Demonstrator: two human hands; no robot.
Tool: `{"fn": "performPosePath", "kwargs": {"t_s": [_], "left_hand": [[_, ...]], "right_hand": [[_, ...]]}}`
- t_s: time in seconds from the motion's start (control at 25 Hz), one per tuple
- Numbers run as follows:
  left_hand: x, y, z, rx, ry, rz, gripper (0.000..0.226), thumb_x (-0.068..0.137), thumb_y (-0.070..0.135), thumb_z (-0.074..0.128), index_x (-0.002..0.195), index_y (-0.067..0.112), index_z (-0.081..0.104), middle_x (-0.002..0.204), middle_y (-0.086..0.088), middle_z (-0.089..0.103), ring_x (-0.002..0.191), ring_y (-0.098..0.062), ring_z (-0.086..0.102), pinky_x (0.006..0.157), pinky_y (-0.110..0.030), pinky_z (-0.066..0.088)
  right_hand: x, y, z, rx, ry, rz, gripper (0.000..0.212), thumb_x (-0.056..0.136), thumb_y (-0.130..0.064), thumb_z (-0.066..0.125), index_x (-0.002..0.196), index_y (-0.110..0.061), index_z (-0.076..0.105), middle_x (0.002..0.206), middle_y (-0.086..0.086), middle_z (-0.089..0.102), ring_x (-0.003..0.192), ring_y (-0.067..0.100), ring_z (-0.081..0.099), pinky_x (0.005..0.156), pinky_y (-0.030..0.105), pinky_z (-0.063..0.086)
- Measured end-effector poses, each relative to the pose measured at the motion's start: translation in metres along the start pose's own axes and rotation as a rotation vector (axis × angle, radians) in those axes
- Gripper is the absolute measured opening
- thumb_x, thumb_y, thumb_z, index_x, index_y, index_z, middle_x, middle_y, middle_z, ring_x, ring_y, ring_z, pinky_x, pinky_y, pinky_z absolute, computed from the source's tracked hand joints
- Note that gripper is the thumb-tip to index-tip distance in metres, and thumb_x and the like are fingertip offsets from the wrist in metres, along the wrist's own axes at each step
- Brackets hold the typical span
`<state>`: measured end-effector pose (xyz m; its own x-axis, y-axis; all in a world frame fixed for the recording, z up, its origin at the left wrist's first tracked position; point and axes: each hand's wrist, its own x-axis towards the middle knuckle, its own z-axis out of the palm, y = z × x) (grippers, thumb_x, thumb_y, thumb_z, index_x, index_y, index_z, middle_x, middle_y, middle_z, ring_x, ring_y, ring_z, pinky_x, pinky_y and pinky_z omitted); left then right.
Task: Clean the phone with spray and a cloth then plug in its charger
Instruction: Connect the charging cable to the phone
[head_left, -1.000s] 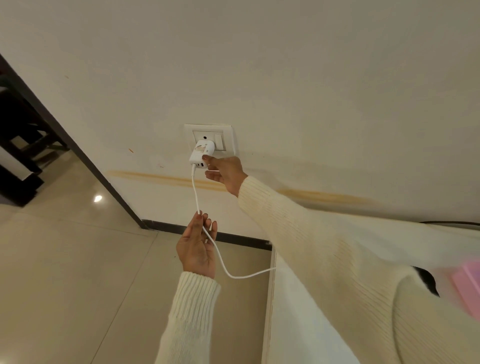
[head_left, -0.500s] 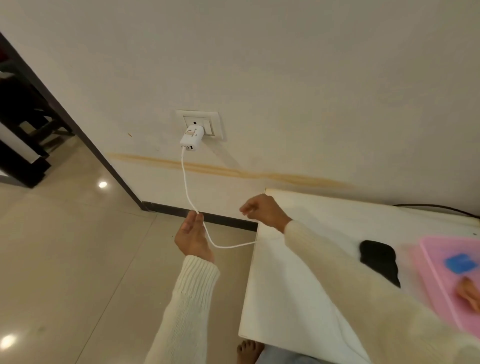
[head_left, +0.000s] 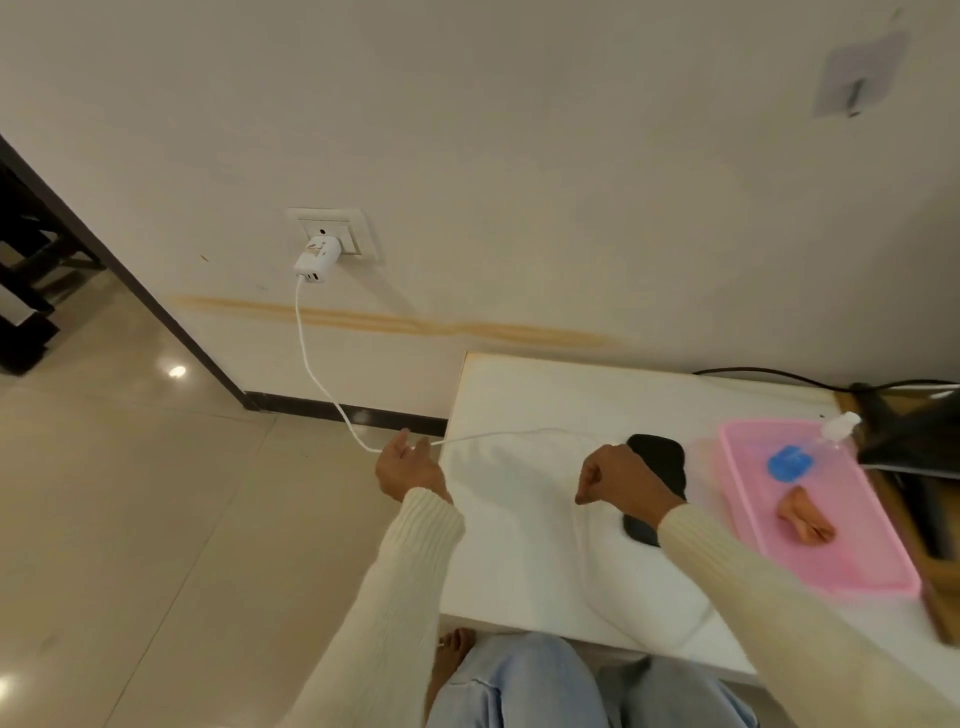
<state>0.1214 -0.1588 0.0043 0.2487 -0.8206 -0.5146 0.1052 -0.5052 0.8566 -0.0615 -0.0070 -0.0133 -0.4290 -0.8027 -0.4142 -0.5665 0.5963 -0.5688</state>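
Observation:
A white charger adapter (head_left: 317, 260) sits plugged into the wall socket (head_left: 347, 224). Its white cable (head_left: 311, 364) hangs down, passes between the thumb and fingers of my left hand (head_left: 408, 465) just off the table's left edge, then runs over the white table (head_left: 519, 519) toward the top of the black phone (head_left: 662, 454). The phone lies flat, partly hidden by my right hand (head_left: 613, 478), which hovers over it with fingers curled and nothing visible in it. A spray bottle (head_left: 837, 428) and a blue cloth (head_left: 789, 463) lie in the pink tray (head_left: 852, 566).
A tan object (head_left: 805, 517) also lies in the pink tray. A dark device (head_left: 914, 431) with black cords stands at the table's right end. My knees in jeans (head_left: 519, 680) are under the front edge. Tiled floor (head_left: 130, 493) spreads to the left.
My right hand let go of the adapter and came back over the phone. My left hand moved right along the cable to the table's edge. The view swung right and down.

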Motion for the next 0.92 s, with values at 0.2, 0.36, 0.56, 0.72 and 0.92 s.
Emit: {"fn": "performPosePath", "kwargs": {"t_s": [0.2,0.36,0.56,0.72,0.92], "left_hand": [[-0.069,-0.049,0.025,0.325,-0.532,0.13,0.023,0.079,0.0,0.071,0.101,0.004,0.07,0.101,-0.01,0.069,0.1,-0.027,0.064,0.095,-0.035,0.049],[-0.111,-0.1,0.035,0.834,-0.714,0.287,0.03,0.083,0.014,0.07,0.112,0.008,0.063,0.116,-0.006,0.06,0.111,-0.022,0.057,0.092,-0.022,0.043],[-0.116,-0.134,0.028,1.231,-0.498,0.316,0.043,0.093,0.026,0.057,0.126,0.001,0.047,0.131,-0.015,0.05,0.118,-0.026,0.051,0.098,-0.03,0.041],[-0.114,-0.13,0.035,1.037,-0.466,0.141,0.025,0.084,0.015,0.07,0.1,-0.003,0.067,0.102,-0.017,0.069,0.09,-0.027,0.066,0.078,-0.023,0.049],[-0.108,-0.102,0.045,0.415,-0.543,-0.35,0.019,0.083,-0.011,0.061,0.102,-0.015,0.062,0.103,-0.026,0.065,0.074,-0.032,0.066,0.08,-0.045,0.054]], "right_hand": [[-0.045,0.05,-0.014,0.092,0.147,0.169,0.024,0.072,-0.01,0.078,0.056,-0.018,0.061,0.064,0.0,0.064,0.057,0.012,0.058,0.056,0.017,0.046],[-0.07,0.078,-0.018,0.138,0.147,0.181,0.016,0.076,-0.003,0.071,0.066,-0.013,0.066,0.073,0.005,0.066,0.059,0.012,0.059,0.056,0.016,0.048],[-0.085,0.095,-0.013,0.159,0.141,0.185,0.006,0.082,-0.009,0.067,0.076,-0.011,0.066,0.075,0.006,0.065,0.062,0.015,0.06,0.062,0.021,0.052],[-0.086,0.094,-0.011,0.193,0.159,0.167,0.005,0.083,-0.007,0.065,0.078,-0.008,0.067,0.079,0.01,0.067,0.064,0.017,0.061,0.066,0.023,0.053],[-0.085,0.087,-0.021,0.206,0.362,0.195,0.011,0.084,-0.014,0.066,0.076,-0.007,0.064,0.076,0.009,0.064,0.062,0.013,0.054,0.064,0.022,0.044]]}}
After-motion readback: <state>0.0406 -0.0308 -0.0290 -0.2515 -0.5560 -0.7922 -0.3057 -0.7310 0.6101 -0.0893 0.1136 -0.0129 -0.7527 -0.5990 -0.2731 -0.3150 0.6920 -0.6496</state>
